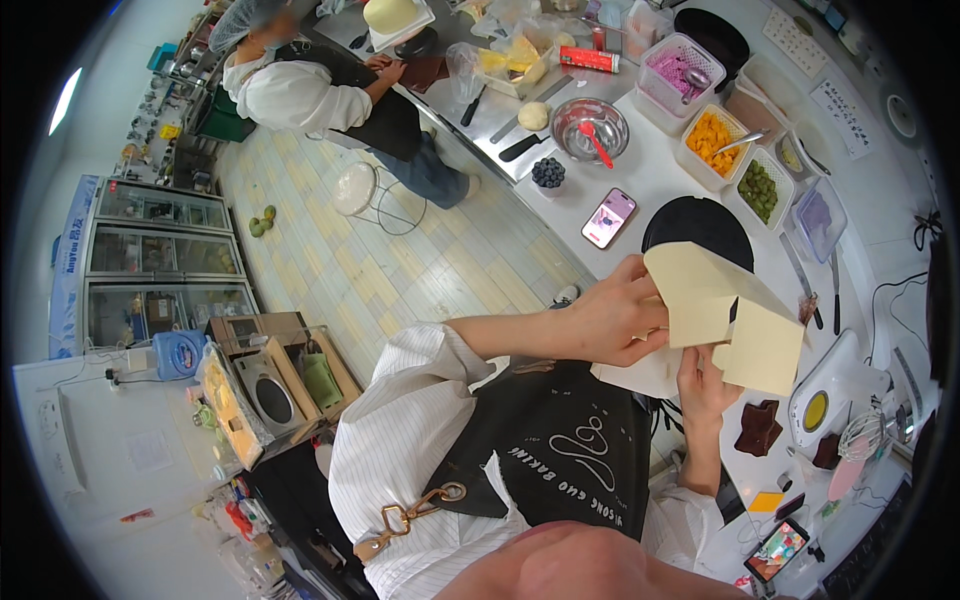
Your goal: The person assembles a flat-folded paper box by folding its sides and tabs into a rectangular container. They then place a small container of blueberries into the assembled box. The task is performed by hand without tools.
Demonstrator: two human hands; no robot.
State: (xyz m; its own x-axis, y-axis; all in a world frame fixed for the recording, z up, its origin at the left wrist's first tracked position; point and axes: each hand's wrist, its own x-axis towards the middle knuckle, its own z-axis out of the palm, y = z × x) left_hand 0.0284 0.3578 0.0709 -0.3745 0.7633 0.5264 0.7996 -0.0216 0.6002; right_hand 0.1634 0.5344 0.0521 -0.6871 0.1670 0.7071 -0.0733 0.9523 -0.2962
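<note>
A cream-coloured cardboard box (705, 290), partly folded with its flaps standing at angles, is held up in front of me over the table's edge. My left hand (620, 312) pinches its left side, fingers bent against the card. From below, my right hand (708, 382) grips a lower flap between thumb and fingers; the panels hide part of those fingers. Just beyond the box lies a round black turntable (697, 222), partly covered by it. A phone with a lit screen (609, 218) rests on the table left of the turntable.
Tubs of orange fruit pieces (708, 135) and green grapes (758, 192) line the far right. A steel bowl (590, 130) with a red spatula and a cup of blueberries (548, 174) stand farther back. A whisk (862, 436) lies at right. A co-worker (310, 95) stands far left.
</note>
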